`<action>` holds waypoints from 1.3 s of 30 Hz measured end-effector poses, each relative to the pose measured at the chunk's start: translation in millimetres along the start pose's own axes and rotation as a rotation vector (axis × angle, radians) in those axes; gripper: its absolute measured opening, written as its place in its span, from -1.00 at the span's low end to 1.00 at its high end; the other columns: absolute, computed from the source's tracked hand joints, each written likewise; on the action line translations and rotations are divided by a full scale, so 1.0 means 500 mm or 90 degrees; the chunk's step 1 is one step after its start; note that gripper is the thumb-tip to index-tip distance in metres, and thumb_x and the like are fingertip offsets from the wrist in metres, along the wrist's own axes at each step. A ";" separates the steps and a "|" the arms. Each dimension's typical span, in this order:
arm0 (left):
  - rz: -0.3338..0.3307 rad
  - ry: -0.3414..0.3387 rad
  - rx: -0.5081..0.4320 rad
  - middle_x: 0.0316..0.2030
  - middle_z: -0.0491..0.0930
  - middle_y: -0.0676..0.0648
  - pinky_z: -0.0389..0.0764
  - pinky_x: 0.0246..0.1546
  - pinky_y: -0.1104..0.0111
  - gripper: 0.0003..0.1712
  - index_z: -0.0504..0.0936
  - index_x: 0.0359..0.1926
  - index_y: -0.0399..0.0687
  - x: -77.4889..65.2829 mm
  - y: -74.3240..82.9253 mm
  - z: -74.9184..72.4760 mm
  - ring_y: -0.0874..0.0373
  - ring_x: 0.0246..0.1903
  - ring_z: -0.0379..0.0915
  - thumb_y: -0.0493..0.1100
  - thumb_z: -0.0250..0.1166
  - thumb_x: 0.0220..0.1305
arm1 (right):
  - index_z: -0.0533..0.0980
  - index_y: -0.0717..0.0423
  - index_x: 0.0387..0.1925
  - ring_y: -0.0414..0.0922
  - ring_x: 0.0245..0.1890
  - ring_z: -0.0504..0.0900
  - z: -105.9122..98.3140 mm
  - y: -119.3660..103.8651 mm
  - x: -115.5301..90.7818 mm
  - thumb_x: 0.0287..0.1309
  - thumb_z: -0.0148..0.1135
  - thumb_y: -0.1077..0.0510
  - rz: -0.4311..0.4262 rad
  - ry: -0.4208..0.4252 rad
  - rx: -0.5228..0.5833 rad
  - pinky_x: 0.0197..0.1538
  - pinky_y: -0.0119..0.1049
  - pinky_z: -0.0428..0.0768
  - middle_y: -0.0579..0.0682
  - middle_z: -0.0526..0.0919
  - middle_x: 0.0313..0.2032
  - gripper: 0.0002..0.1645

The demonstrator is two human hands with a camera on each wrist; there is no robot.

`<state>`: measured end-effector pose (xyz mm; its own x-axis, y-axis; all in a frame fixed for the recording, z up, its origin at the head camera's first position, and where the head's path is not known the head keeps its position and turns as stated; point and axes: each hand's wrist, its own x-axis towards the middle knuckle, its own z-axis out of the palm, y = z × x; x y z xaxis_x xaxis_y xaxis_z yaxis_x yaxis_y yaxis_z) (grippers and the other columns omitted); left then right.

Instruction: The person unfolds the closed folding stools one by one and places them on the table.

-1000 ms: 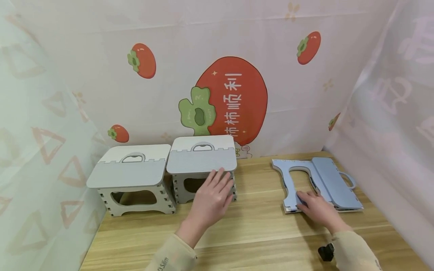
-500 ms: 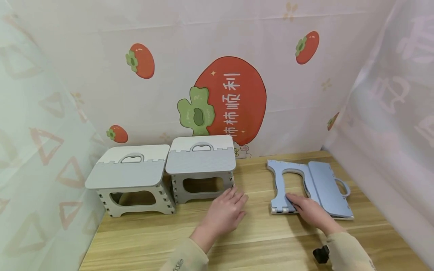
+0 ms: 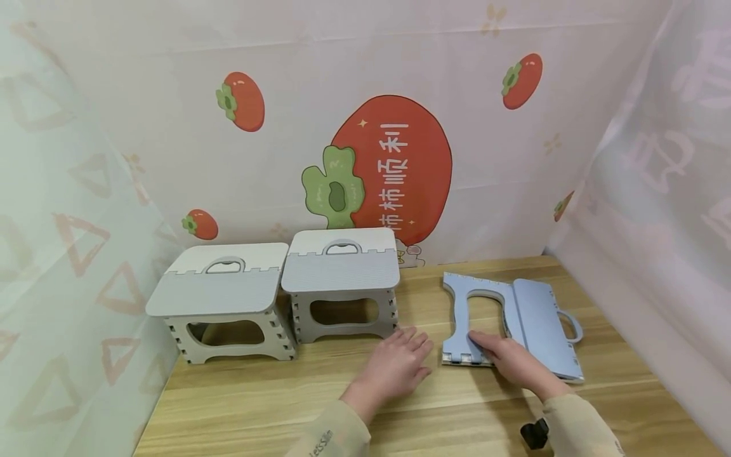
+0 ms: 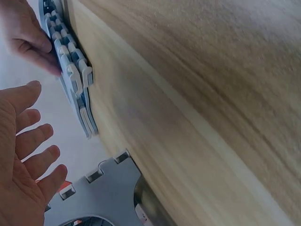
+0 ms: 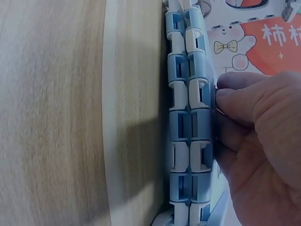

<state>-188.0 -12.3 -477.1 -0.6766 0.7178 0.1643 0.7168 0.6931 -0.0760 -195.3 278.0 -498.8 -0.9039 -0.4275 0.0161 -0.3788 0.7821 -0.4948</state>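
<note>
A blue folding stool (image 3: 533, 324), folded flat, lies on the right part of the table. My right hand (image 3: 516, 363) grips it at its near left leg frame, with the thumb over the bar; in the head view the other fingers are mostly hidden. Up close in the right wrist view, the hand's curled fingers meet the panel beside a row of blue and white hinges (image 5: 190, 125). My left hand (image 3: 394, 367) is over the table between that stool and the standing grey stool (image 3: 341, 270). Its fingers are spread in the left wrist view and hold nothing.
Another grey-and-white stool (image 3: 219, 289) stands unfolded at the left, close beside the first. Behind them hangs a white curtain (image 3: 468, 222) printed with persimmons. A small black object (image 3: 535, 434) is by the right sleeve. Wooden table (image 3: 434, 419) runs along the front.
The blue folding stool has slid left and slightly nearer with my right hand on it. My left hand has moved from the grey stool's front edge down and right.
</note>
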 end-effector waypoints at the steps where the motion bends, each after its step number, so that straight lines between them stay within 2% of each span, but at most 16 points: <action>1: 0.001 -0.002 -0.005 0.34 0.53 0.00 0.42 0.40 0.11 -0.38 0.53 0.37 0.08 0.003 0.003 0.002 0.00 0.38 0.40 0.21 0.26 0.41 | 0.45 0.27 0.37 0.28 0.26 0.53 0.000 -0.001 0.001 0.43 0.07 0.38 -0.002 -0.002 0.003 0.26 0.19 0.52 0.28 0.53 0.30 -0.49; 4: 0.007 -0.003 -0.011 0.34 0.53 0.00 0.43 0.39 0.11 -0.39 0.53 0.35 0.09 0.012 0.011 0.008 0.00 0.37 0.41 0.22 0.27 0.40 | 0.45 0.28 0.37 0.27 0.25 0.54 -0.002 -0.001 0.002 0.43 0.06 0.38 -0.008 -0.011 0.012 0.25 0.18 0.53 0.27 0.54 0.29 -0.49; 13: 0.016 -0.032 0.000 0.36 0.51 0.06 0.40 0.41 0.18 -0.39 0.53 0.35 0.15 0.036 0.039 0.028 0.07 0.37 0.40 0.25 0.25 0.40 | 0.39 0.21 0.43 0.29 0.32 0.47 -0.017 -0.009 0.005 0.50 0.01 0.31 0.026 -0.049 0.098 0.29 0.22 0.47 0.27 0.50 0.33 -0.47; 24: 0.020 -0.046 -0.006 0.34 0.51 0.13 0.43 0.39 0.18 -0.41 0.53 0.35 0.20 0.048 0.056 0.056 0.09 0.37 0.41 0.27 0.23 0.41 | 0.34 0.21 0.47 0.28 0.39 0.37 -0.018 -0.027 0.013 0.58 -0.06 0.19 -0.020 -0.078 0.139 0.36 0.26 0.35 0.22 0.42 0.41 -0.47; 26: 0.021 -0.046 -0.013 0.35 0.50 0.12 0.44 0.38 0.18 -0.40 0.52 0.36 0.20 0.049 0.059 0.059 0.08 0.37 0.41 0.27 0.23 0.41 | 0.35 0.20 0.46 0.25 0.38 0.41 -0.018 -0.028 0.014 0.59 -0.06 0.16 -0.025 -0.078 0.134 0.36 0.22 0.39 0.21 0.44 0.40 -0.48; 27: 0.022 -0.048 -0.015 0.35 0.50 0.13 0.44 0.38 0.18 -0.40 0.52 0.36 0.20 0.050 0.061 0.059 0.08 0.37 0.40 0.27 0.23 0.41 | 0.36 0.19 0.46 0.19 0.32 0.50 -0.019 -0.028 0.014 0.59 -0.05 0.13 -0.022 -0.074 0.130 0.34 0.17 0.45 0.20 0.46 0.38 -0.48; 29: 0.024 -0.048 -0.012 0.36 0.50 0.14 0.44 0.38 0.19 -0.40 0.52 0.36 0.21 0.052 0.065 0.062 0.09 0.37 0.40 0.28 0.23 0.41 | 0.37 0.17 0.45 0.03 0.00 0.70 -0.023 -0.028 0.013 0.59 -0.02 0.10 -0.004 -0.056 0.122 0.20 0.02 0.60 0.19 0.58 0.28 -0.47; 30: 0.026 -0.048 -0.010 0.36 0.49 0.14 0.44 0.38 0.20 -0.40 0.51 0.36 0.21 0.053 0.068 0.064 0.10 0.38 0.39 0.28 0.23 0.40 | 0.40 0.17 0.43 -0.11 -0.13 0.71 -0.026 -0.026 0.012 0.57 0.01 0.08 0.003 -0.036 0.106 0.13 -0.06 0.64 0.17 0.63 0.23 -0.47; 32: 0.032 -0.045 -0.001 0.37 0.48 0.15 0.43 0.39 0.21 -0.39 0.50 0.36 0.22 0.056 0.073 0.068 0.10 0.39 0.37 0.29 0.22 0.41 | 0.43 0.16 0.41 -0.26 -0.48 0.54 -0.033 -0.021 0.009 0.55 0.06 0.05 0.039 0.002 0.085 -0.13 -0.21 0.62 0.17 0.74 -0.06 -0.47; 33: 0.035 -0.045 0.004 0.38 0.47 0.15 0.42 0.40 0.22 -0.39 0.49 0.37 0.22 0.058 0.076 0.070 0.10 0.40 0.36 0.29 0.22 0.41 | 0.45 0.18 0.39 -0.27 -0.56 0.43 -0.037 -0.018 0.008 0.53 0.10 0.06 0.052 0.030 0.074 -0.22 -0.24 0.57 0.17 0.74 -0.12 -0.48; 34: 0.038 -0.045 0.008 0.39 0.45 0.14 0.40 0.41 0.22 -0.38 0.48 0.38 0.22 0.059 0.079 0.071 0.09 0.42 0.33 0.30 0.21 0.42 | 0.49 0.20 0.35 -0.26 -0.57 0.45 -0.041 -0.014 0.005 0.50 0.14 0.08 0.065 0.060 0.060 -0.25 -0.24 0.56 0.18 0.75 -0.17 -0.50; 36: 0.043 -0.052 0.013 0.43 0.41 0.13 0.37 0.43 0.24 -0.35 0.44 0.42 0.21 0.062 0.086 0.071 0.09 0.45 0.28 0.30 0.18 0.43 | 0.55 0.24 0.28 -0.17 -0.43 0.62 -0.048 -0.004 -0.002 0.46 0.19 0.12 0.090 0.117 0.032 -0.25 -0.19 0.61 0.26 0.75 -0.18 -0.54; 37: 0.044 -0.054 0.013 0.44 0.39 0.13 0.35 0.44 0.25 -0.34 0.42 0.44 0.20 0.064 0.090 0.071 0.09 0.46 0.26 0.30 0.17 0.44 | 0.56 0.25 0.25 -0.10 -0.44 0.63 -0.053 0.002 -0.005 0.45 0.20 0.14 0.107 0.136 0.027 -0.29 -0.19 0.58 0.28 0.75 -0.20 -0.56; 39: 0.046 -0.058 0.011 0.47 0.34 0.12 0.32 0.46 0.25 -0.31 0.38 0.48 0.19 0.068 0.097 0.072 0.09 0.49 0.21 0.29 0.16 0.45 | 0.62 0.28 0.16 0.01 -0.30 0.70 -0.059 0.014 -0.012 0.42 0.22 0.18 0.122 0.191 0.000 -0.25 -0.09 0.63 0.29 0.75 -0.06 -0.62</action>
<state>-182.1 48.2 -510.4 -0.6365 0.7682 0.0683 0.7615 0.6401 -0.1019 -198.1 299.4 -476.5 -0.9766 -0.1214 0.1773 -0.1971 0.8348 -0.5141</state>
